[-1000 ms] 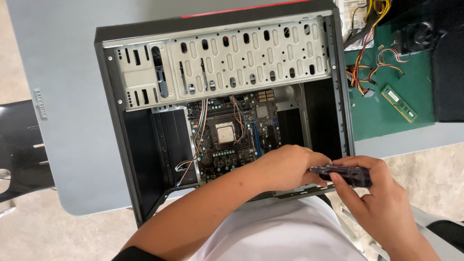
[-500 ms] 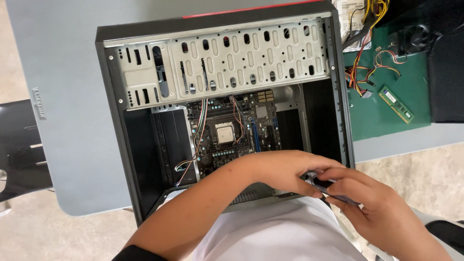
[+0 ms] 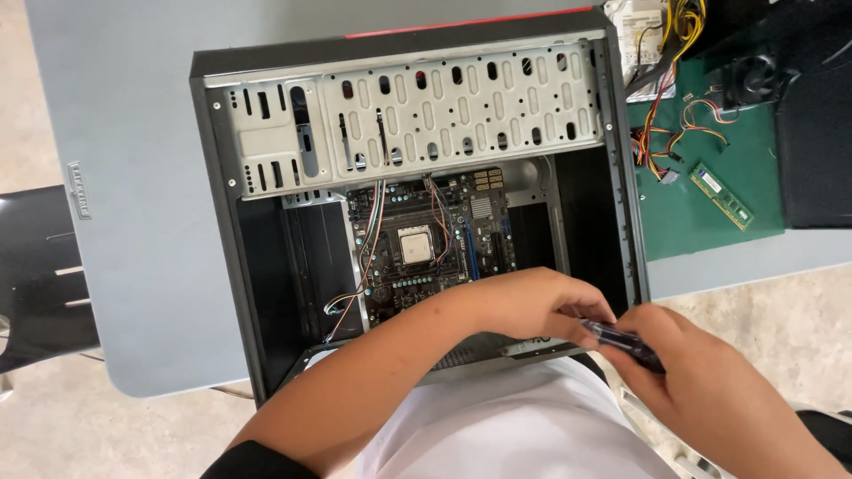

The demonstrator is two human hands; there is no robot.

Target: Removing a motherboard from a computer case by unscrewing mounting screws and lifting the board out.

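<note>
An open black computer case (image 3: 217,177) lies on a grey table (image 3: 133,133), with a dark motherboard (image 3: 426,239) and its bare processor inside. My left hand (image 3: 532,306) rests at the case's near right rim, fingers curled beside the tip of a dark-handled screwdriver (image 3: 621,341). My right hand (image 3: 701,372) grips that screwdriver's handle just outside the case's near right corner. The screwdriver tip is hidden behind my left fingers.
A perforated metal drive cage (image 3: 417,111) spans the far part of the case. On a green mat (image 3: 710,195) to the right lie a memory stick (image 3: 721,195), coloured power cables (image 3: 661,106) and a black fan (image 3: 754,80). A black chair (image 3: 40,275) stands at the left.
Both hands have shifted slightly at the case's near right corner. The screwdriver, held more level a second ago, now slants down to the right in my right hand.
</note>
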